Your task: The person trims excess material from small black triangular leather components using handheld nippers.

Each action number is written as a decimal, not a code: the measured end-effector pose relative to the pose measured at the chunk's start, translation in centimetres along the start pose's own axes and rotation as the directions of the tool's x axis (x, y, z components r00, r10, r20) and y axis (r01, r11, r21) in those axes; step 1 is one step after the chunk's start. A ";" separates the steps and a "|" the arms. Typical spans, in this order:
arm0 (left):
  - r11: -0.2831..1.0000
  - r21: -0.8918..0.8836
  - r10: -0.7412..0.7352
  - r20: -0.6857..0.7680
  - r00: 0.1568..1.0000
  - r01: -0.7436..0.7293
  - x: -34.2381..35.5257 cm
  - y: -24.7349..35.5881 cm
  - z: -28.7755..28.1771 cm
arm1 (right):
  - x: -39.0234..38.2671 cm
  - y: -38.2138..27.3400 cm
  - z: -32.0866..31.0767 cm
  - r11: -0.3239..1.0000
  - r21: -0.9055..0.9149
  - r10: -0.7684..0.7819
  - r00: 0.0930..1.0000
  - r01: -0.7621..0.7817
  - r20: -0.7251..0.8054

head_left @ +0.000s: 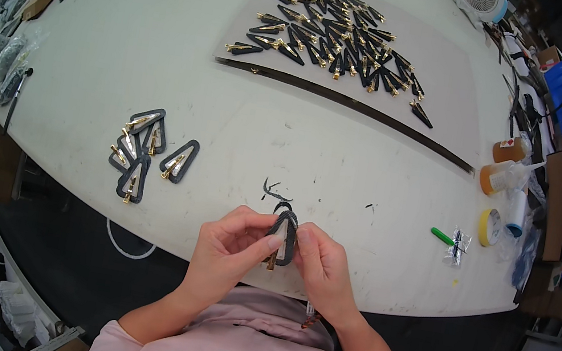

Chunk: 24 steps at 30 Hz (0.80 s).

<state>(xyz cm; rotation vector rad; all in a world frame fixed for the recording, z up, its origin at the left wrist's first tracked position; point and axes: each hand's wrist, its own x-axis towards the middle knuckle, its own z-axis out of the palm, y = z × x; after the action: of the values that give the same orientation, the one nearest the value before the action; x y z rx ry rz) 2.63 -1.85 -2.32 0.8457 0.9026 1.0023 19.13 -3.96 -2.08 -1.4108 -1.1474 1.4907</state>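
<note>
Near the front edge of the table, both my hands are closed on one triangular hair clip (287,248), dark-covered with a pale middle and a gold metal end pointing toward me. My left hand (231,247) pinches it from the left, the thumb lying across its face. The fingertips of my right hand (324,267) press at its right edge; exactly what they pinch there is partly hidden. A thin dark loop stands up at the clip's far tip. Just beyond lie dark fabric scraps (277,193). To the left is a small pile of similar hair clips (137,178).
Many black-and-gold clips (343,38) cover a grey board (448,92) with a dark front edge. At the right stand amber bottles (494,178), yellow tape (488,227) and a green-handled tool (442,236). A fan (481,0) is at the far right; a brush (17,101) lies left.
</note>
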 end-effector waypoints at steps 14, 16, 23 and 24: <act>0.958 0.026 -0.288 0.145 0.947 0.287 0.6 3.3 -2.6 | 0.2 -0.7 -1.6 0.957 -0.271 -0.073 0.991 0.102 0.115; 0.925 0.105 -0.380 0.269 0.885 0.365 1.1 4.3 -3.6 | 0.1 -1.2 -2.3 0.938 -0.320 -0.081 0.981 0.134 0.173; 0.905 0.371 -0.333 0.320 0.887 0.206 1.8 7.6 -3.7 | -0.3 -3.7 -3.9 0.999 0.041 -0.025 1.000 0.025 0.017; 0.897 0.426 -0.285 0.365 0.886 0.112 2.0 7.7 -3.6 | -0.2 -4.1 -3.3 0.999 0.046 -0.029 1.000 0.029 0.003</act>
<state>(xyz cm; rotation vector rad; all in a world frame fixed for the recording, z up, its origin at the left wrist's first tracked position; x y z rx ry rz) -2.55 3.00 2.72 1.2263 0.8061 0.4231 22.20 -2.63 2.00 -1.3553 -1.1238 1.4908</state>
